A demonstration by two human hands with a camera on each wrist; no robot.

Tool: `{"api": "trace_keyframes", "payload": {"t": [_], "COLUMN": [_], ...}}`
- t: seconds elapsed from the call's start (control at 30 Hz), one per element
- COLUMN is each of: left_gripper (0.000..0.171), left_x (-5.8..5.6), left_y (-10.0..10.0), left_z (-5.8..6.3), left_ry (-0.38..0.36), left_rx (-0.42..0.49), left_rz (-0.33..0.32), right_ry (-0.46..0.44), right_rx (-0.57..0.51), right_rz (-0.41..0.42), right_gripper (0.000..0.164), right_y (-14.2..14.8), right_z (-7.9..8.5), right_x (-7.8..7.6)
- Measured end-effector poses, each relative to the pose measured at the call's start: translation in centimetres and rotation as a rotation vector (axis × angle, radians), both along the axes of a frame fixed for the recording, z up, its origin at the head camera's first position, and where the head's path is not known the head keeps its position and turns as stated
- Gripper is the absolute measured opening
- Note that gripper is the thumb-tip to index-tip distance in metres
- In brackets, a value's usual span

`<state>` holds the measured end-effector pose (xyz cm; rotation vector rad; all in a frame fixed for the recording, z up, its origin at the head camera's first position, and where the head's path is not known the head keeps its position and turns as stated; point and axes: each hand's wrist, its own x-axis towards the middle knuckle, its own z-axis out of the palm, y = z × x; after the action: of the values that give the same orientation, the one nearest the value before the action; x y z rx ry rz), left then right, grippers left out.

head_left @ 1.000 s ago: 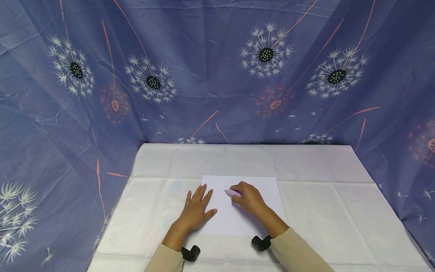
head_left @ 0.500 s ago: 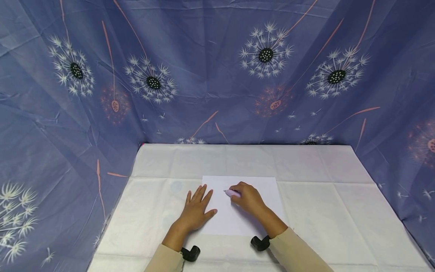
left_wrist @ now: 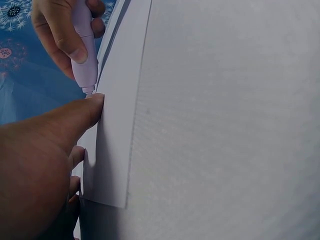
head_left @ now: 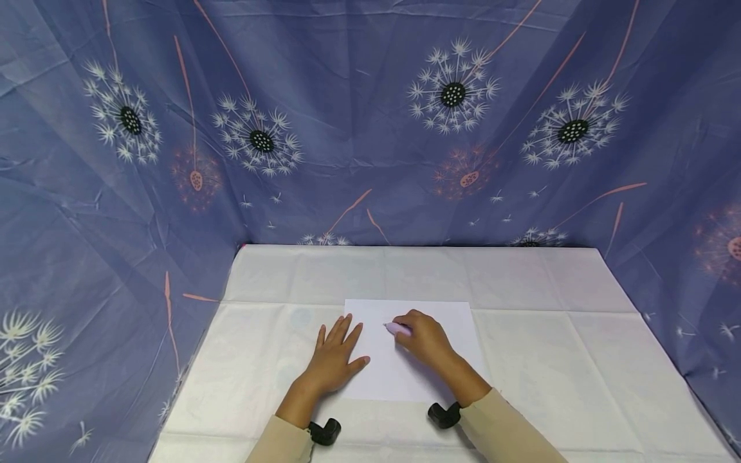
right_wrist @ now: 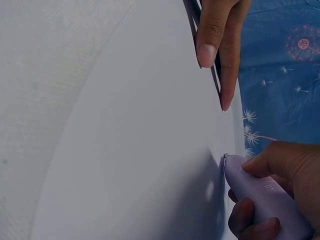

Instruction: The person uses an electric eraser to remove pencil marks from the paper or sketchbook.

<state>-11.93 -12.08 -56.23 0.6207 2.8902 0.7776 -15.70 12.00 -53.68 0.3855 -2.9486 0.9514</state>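
Observation:
A white sheet of paper (head_left: 399, 379) lies on the white-covered table. My left hand (head_left: 331, 364) rests on the paper's left side with fingers spread and straight. In my right hand (head_left: 427, 339) is a thick lavender pen-shaped tool (head_left: 398, 328) with a small narrow tip, pinched between thumb and fingers. The tip points left, close over the upper middle of the sheet. In the right wrist view, the lavender tool (right_wrist: 265, 195) has its tip right at the paper surface, and small pale markings show on its side. No drawn marks show on the paper.
The table's white cloth (head_left: 579, 360) has fold creases. A blue curtain (head_left: 370, 128) with dandelion prints hangs behind and along both sides. Black camera mounts (head_left: 444, 415) sit at both wrists, below beige sleeves (head_left: 509, 427).
The right hand and the lavender tool shift very slightly left, then slightly back to the right. My left hand and the paper stay in place.

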Motion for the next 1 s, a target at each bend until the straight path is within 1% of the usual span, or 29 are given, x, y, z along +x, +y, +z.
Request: {"api": "trace_keyframes", "payload": {"t": [0.1,0.2,0.3,0.5,0.7,0.87,1.0], "left_gripper": [0.071,0.071,0.071,0.070,0.070,0.071,0.071], "left_x": [0.01,0.00,-0.03,-0.09,-0.02,0.00,-0.08], "left_y": [-0.01,-0.02,0.03,0.09,0.13,0.04,0.03], "left_z": [-0.11,-0.12,-0.03,0.14,0.15,-0.19,-0.39], "left_ry": [0.012,0.013,0.000,-0.023,0.000,0.024,0.027], "left_rx": [0.013,0.018,0.001,-0.031,-0.011,0.022,0.032], "left_rz": [-0.003,-0.006,-0.002,0.010,0.004,-0.010,-0.004], "right_ry": [0.002,-0.003,-0.001,0.007,0.000,0.004,0.000], "right_rx": [-0.005,-0.003,0.007,0.002,0.001,0.008,0.006], "right_rz": [-0.012,0.003,0.011,-0.025,0.005,-0.006,-0.015], "right_gripper": [0.023,0.023,0.024,0.022,0.023,0.022,0.022], "right_y": [-0.01,-0.06,-0.09,0.11,0.09,0.14,0.40], "right_z": [0.04,0.01,-0.06,0.00,-0.07,-0.11,-0.04], "right_x": [0.01,-0.02,-0.06,0.02,0.04,0.00,-0.03]}}
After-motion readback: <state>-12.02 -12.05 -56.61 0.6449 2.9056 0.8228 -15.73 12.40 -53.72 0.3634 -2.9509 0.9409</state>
